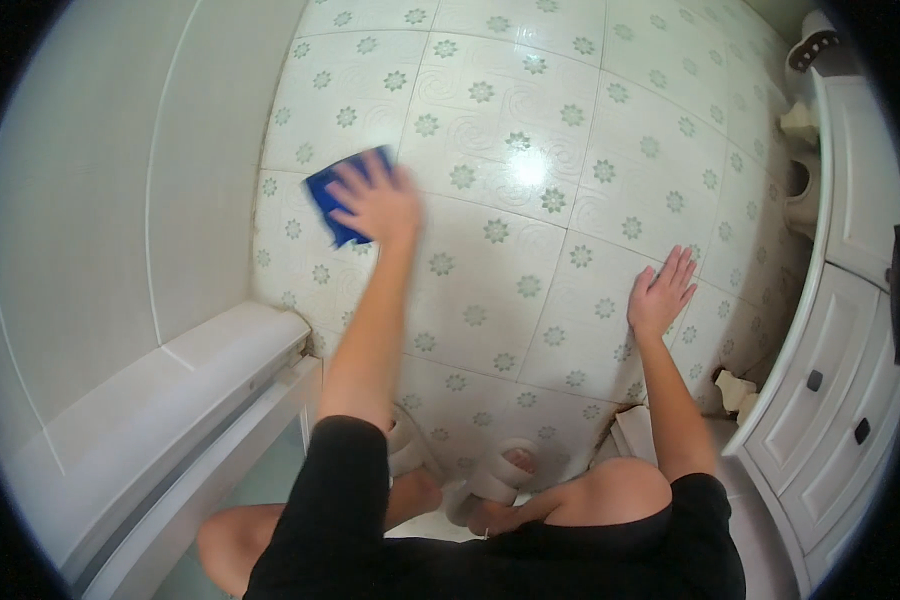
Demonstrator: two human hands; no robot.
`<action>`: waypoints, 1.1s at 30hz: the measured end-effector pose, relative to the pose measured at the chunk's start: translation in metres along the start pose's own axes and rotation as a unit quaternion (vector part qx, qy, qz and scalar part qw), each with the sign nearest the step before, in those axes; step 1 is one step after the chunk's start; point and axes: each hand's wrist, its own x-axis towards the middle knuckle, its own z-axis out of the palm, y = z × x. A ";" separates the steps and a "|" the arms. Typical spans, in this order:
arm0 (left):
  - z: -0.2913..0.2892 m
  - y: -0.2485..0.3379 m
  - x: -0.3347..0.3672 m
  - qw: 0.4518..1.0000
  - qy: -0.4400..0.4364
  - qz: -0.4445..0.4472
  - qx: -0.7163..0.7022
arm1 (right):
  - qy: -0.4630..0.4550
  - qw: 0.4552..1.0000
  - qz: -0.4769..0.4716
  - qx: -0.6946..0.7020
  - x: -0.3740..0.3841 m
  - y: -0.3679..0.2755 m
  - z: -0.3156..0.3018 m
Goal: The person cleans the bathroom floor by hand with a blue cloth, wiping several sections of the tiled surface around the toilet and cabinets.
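A dark blue cloth [332,207] lies on the patterned floor tiles [500,270], close to the wall on the left. My left hand [380,203] presses down on its right part, fingers spread and somewhat blurred. The cloth's left and lower edges stick out past the fingers. Over on the right, my right hand [663,294] rests flat on the tiles with its fingers stretched out and nothing held. Its forearm comes up from the lower right.
A white cabinet [820,385] with dark knobs stands along the right on short feet. At left are a tiled wall [90,200] and a raised sill [232,340]. My slippered feet [500,472] are below, between my arms. Light glares off the tiles.
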 end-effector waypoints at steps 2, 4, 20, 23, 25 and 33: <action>-0.006 0.071 -0.052 0.987 0.038 0.145 -0.058 | 0.002 1.000 0.000 0.003 -0.002 0.003 -0.001; -0.031 0.143 -0.120 0.949 -0.053 0.267 -0.157 | 0.011 1.000 0.003 -0.004 -0.001 0.016 -0.002; -0.003 -0.205 0.079 0.960 -0.102 0.075 0.251 | 0.020 1.000 0.003 -0.013 0.001 0.017 -0.004; 0.005 -0.230 0.093 0.994 0.039 0.040 0.094 | 0.010 1.000 0.005 0.025 -0.005 -0.009 0.003; 0.034 -0.134 0.056 0.998 0.044 0.016 0.052 | 0.013 1.000 0.011 -0.012 -0.002 0.014 0.001; -0.004 0.163 -0.078 0.938 0.028 0.303 -0.164 | -0.002 1.000 0.024 0.002 -0.002 0.009 -0.003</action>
